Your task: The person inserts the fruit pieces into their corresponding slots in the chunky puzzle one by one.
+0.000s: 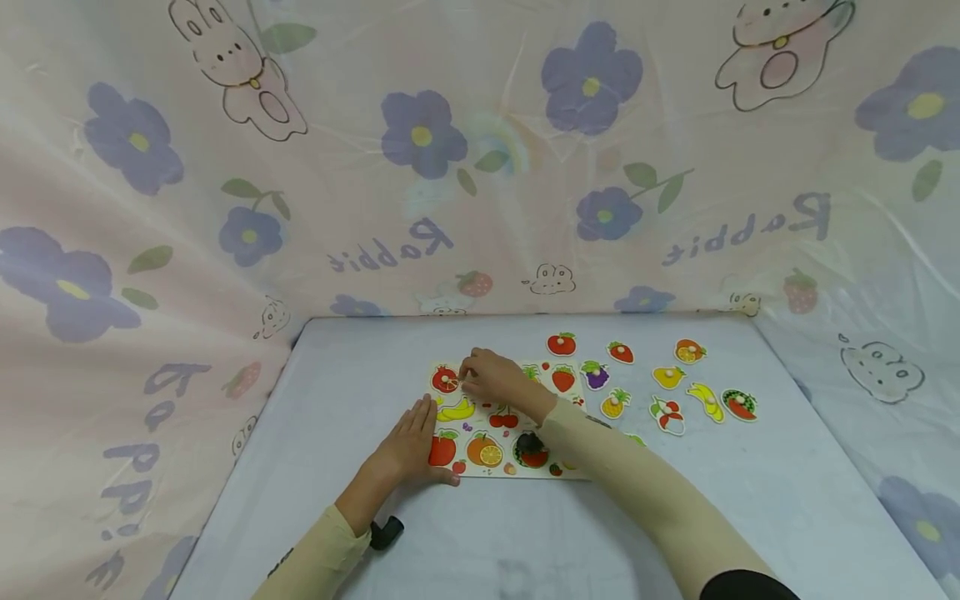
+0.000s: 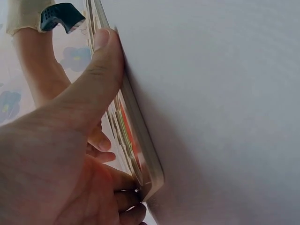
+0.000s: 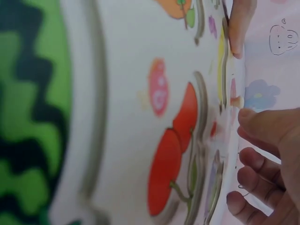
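Observation:
A white fruit puzzle board (image 1: 480, 421) lies flat on the table. My left hand (image 1: 408, 446) rests at its near left corner, the fingers straight along the left side and the thumb (image 2: 105, 61) stretched along the near edge. My right hand (image 1: 495, 379) is over the board's far left part, thumb and fingertips together at a round red pomegranate piece (image 1: 445, 380). In the right wrist view the thumb (image 3: 255, 122) meets a small pale peg there; the fingers partly hide it. Bananas (image 1: 457, 409), cherries (image 1: 503, 419), an orange (image 1: 484, 450) and a watermelon (image 3: 33, 112) show on the board.
Loose fruit pieces lie right of the board: a tomato-like piece (image 1: 561, 344), strawberry (image 1: 620, 352), grapes (image 1: 596, 375), pineapple (image 1: 615, 403), pear (image 1: 667, 377), banana (image 1: 707, 402), watermelon slice (image 1: 740, 406) and others. A printed curtain (image 1: 480, 192) hangs behind the table.

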### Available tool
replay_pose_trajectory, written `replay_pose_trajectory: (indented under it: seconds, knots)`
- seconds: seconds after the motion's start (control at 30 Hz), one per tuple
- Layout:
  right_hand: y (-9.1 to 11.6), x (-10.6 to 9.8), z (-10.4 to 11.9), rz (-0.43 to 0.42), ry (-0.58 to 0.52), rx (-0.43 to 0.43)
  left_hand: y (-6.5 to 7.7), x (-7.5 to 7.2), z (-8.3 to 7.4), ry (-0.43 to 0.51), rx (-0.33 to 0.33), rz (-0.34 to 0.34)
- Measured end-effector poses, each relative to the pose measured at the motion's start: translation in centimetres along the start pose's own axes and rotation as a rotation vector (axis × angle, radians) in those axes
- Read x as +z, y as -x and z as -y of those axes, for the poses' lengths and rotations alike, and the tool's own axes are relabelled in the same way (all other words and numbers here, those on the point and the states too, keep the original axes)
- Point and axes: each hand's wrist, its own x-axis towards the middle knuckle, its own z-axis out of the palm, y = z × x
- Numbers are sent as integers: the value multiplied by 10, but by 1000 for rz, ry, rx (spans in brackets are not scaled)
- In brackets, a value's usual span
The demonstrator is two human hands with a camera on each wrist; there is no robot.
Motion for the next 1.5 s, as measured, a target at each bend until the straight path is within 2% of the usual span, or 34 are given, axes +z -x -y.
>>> replay_pose_trajectory:
  seconds: [0.4, 0.83, 1.17, 1.5]
  knots:
    - [26, -11, -10, -63, -40, -28, 2, 0, -1, 20, -7, -7]
    - [49, -32, -24, -107, -80, 5, 1, 0, -1, 15, -10, -5]
    - [61, -28, -42, -104, -115, 25, 1, -3, -2, 32, -15, 1]
    - [81, -30, -57, -170, -123, 47, 1, 1, 0, 16, -8, 1]
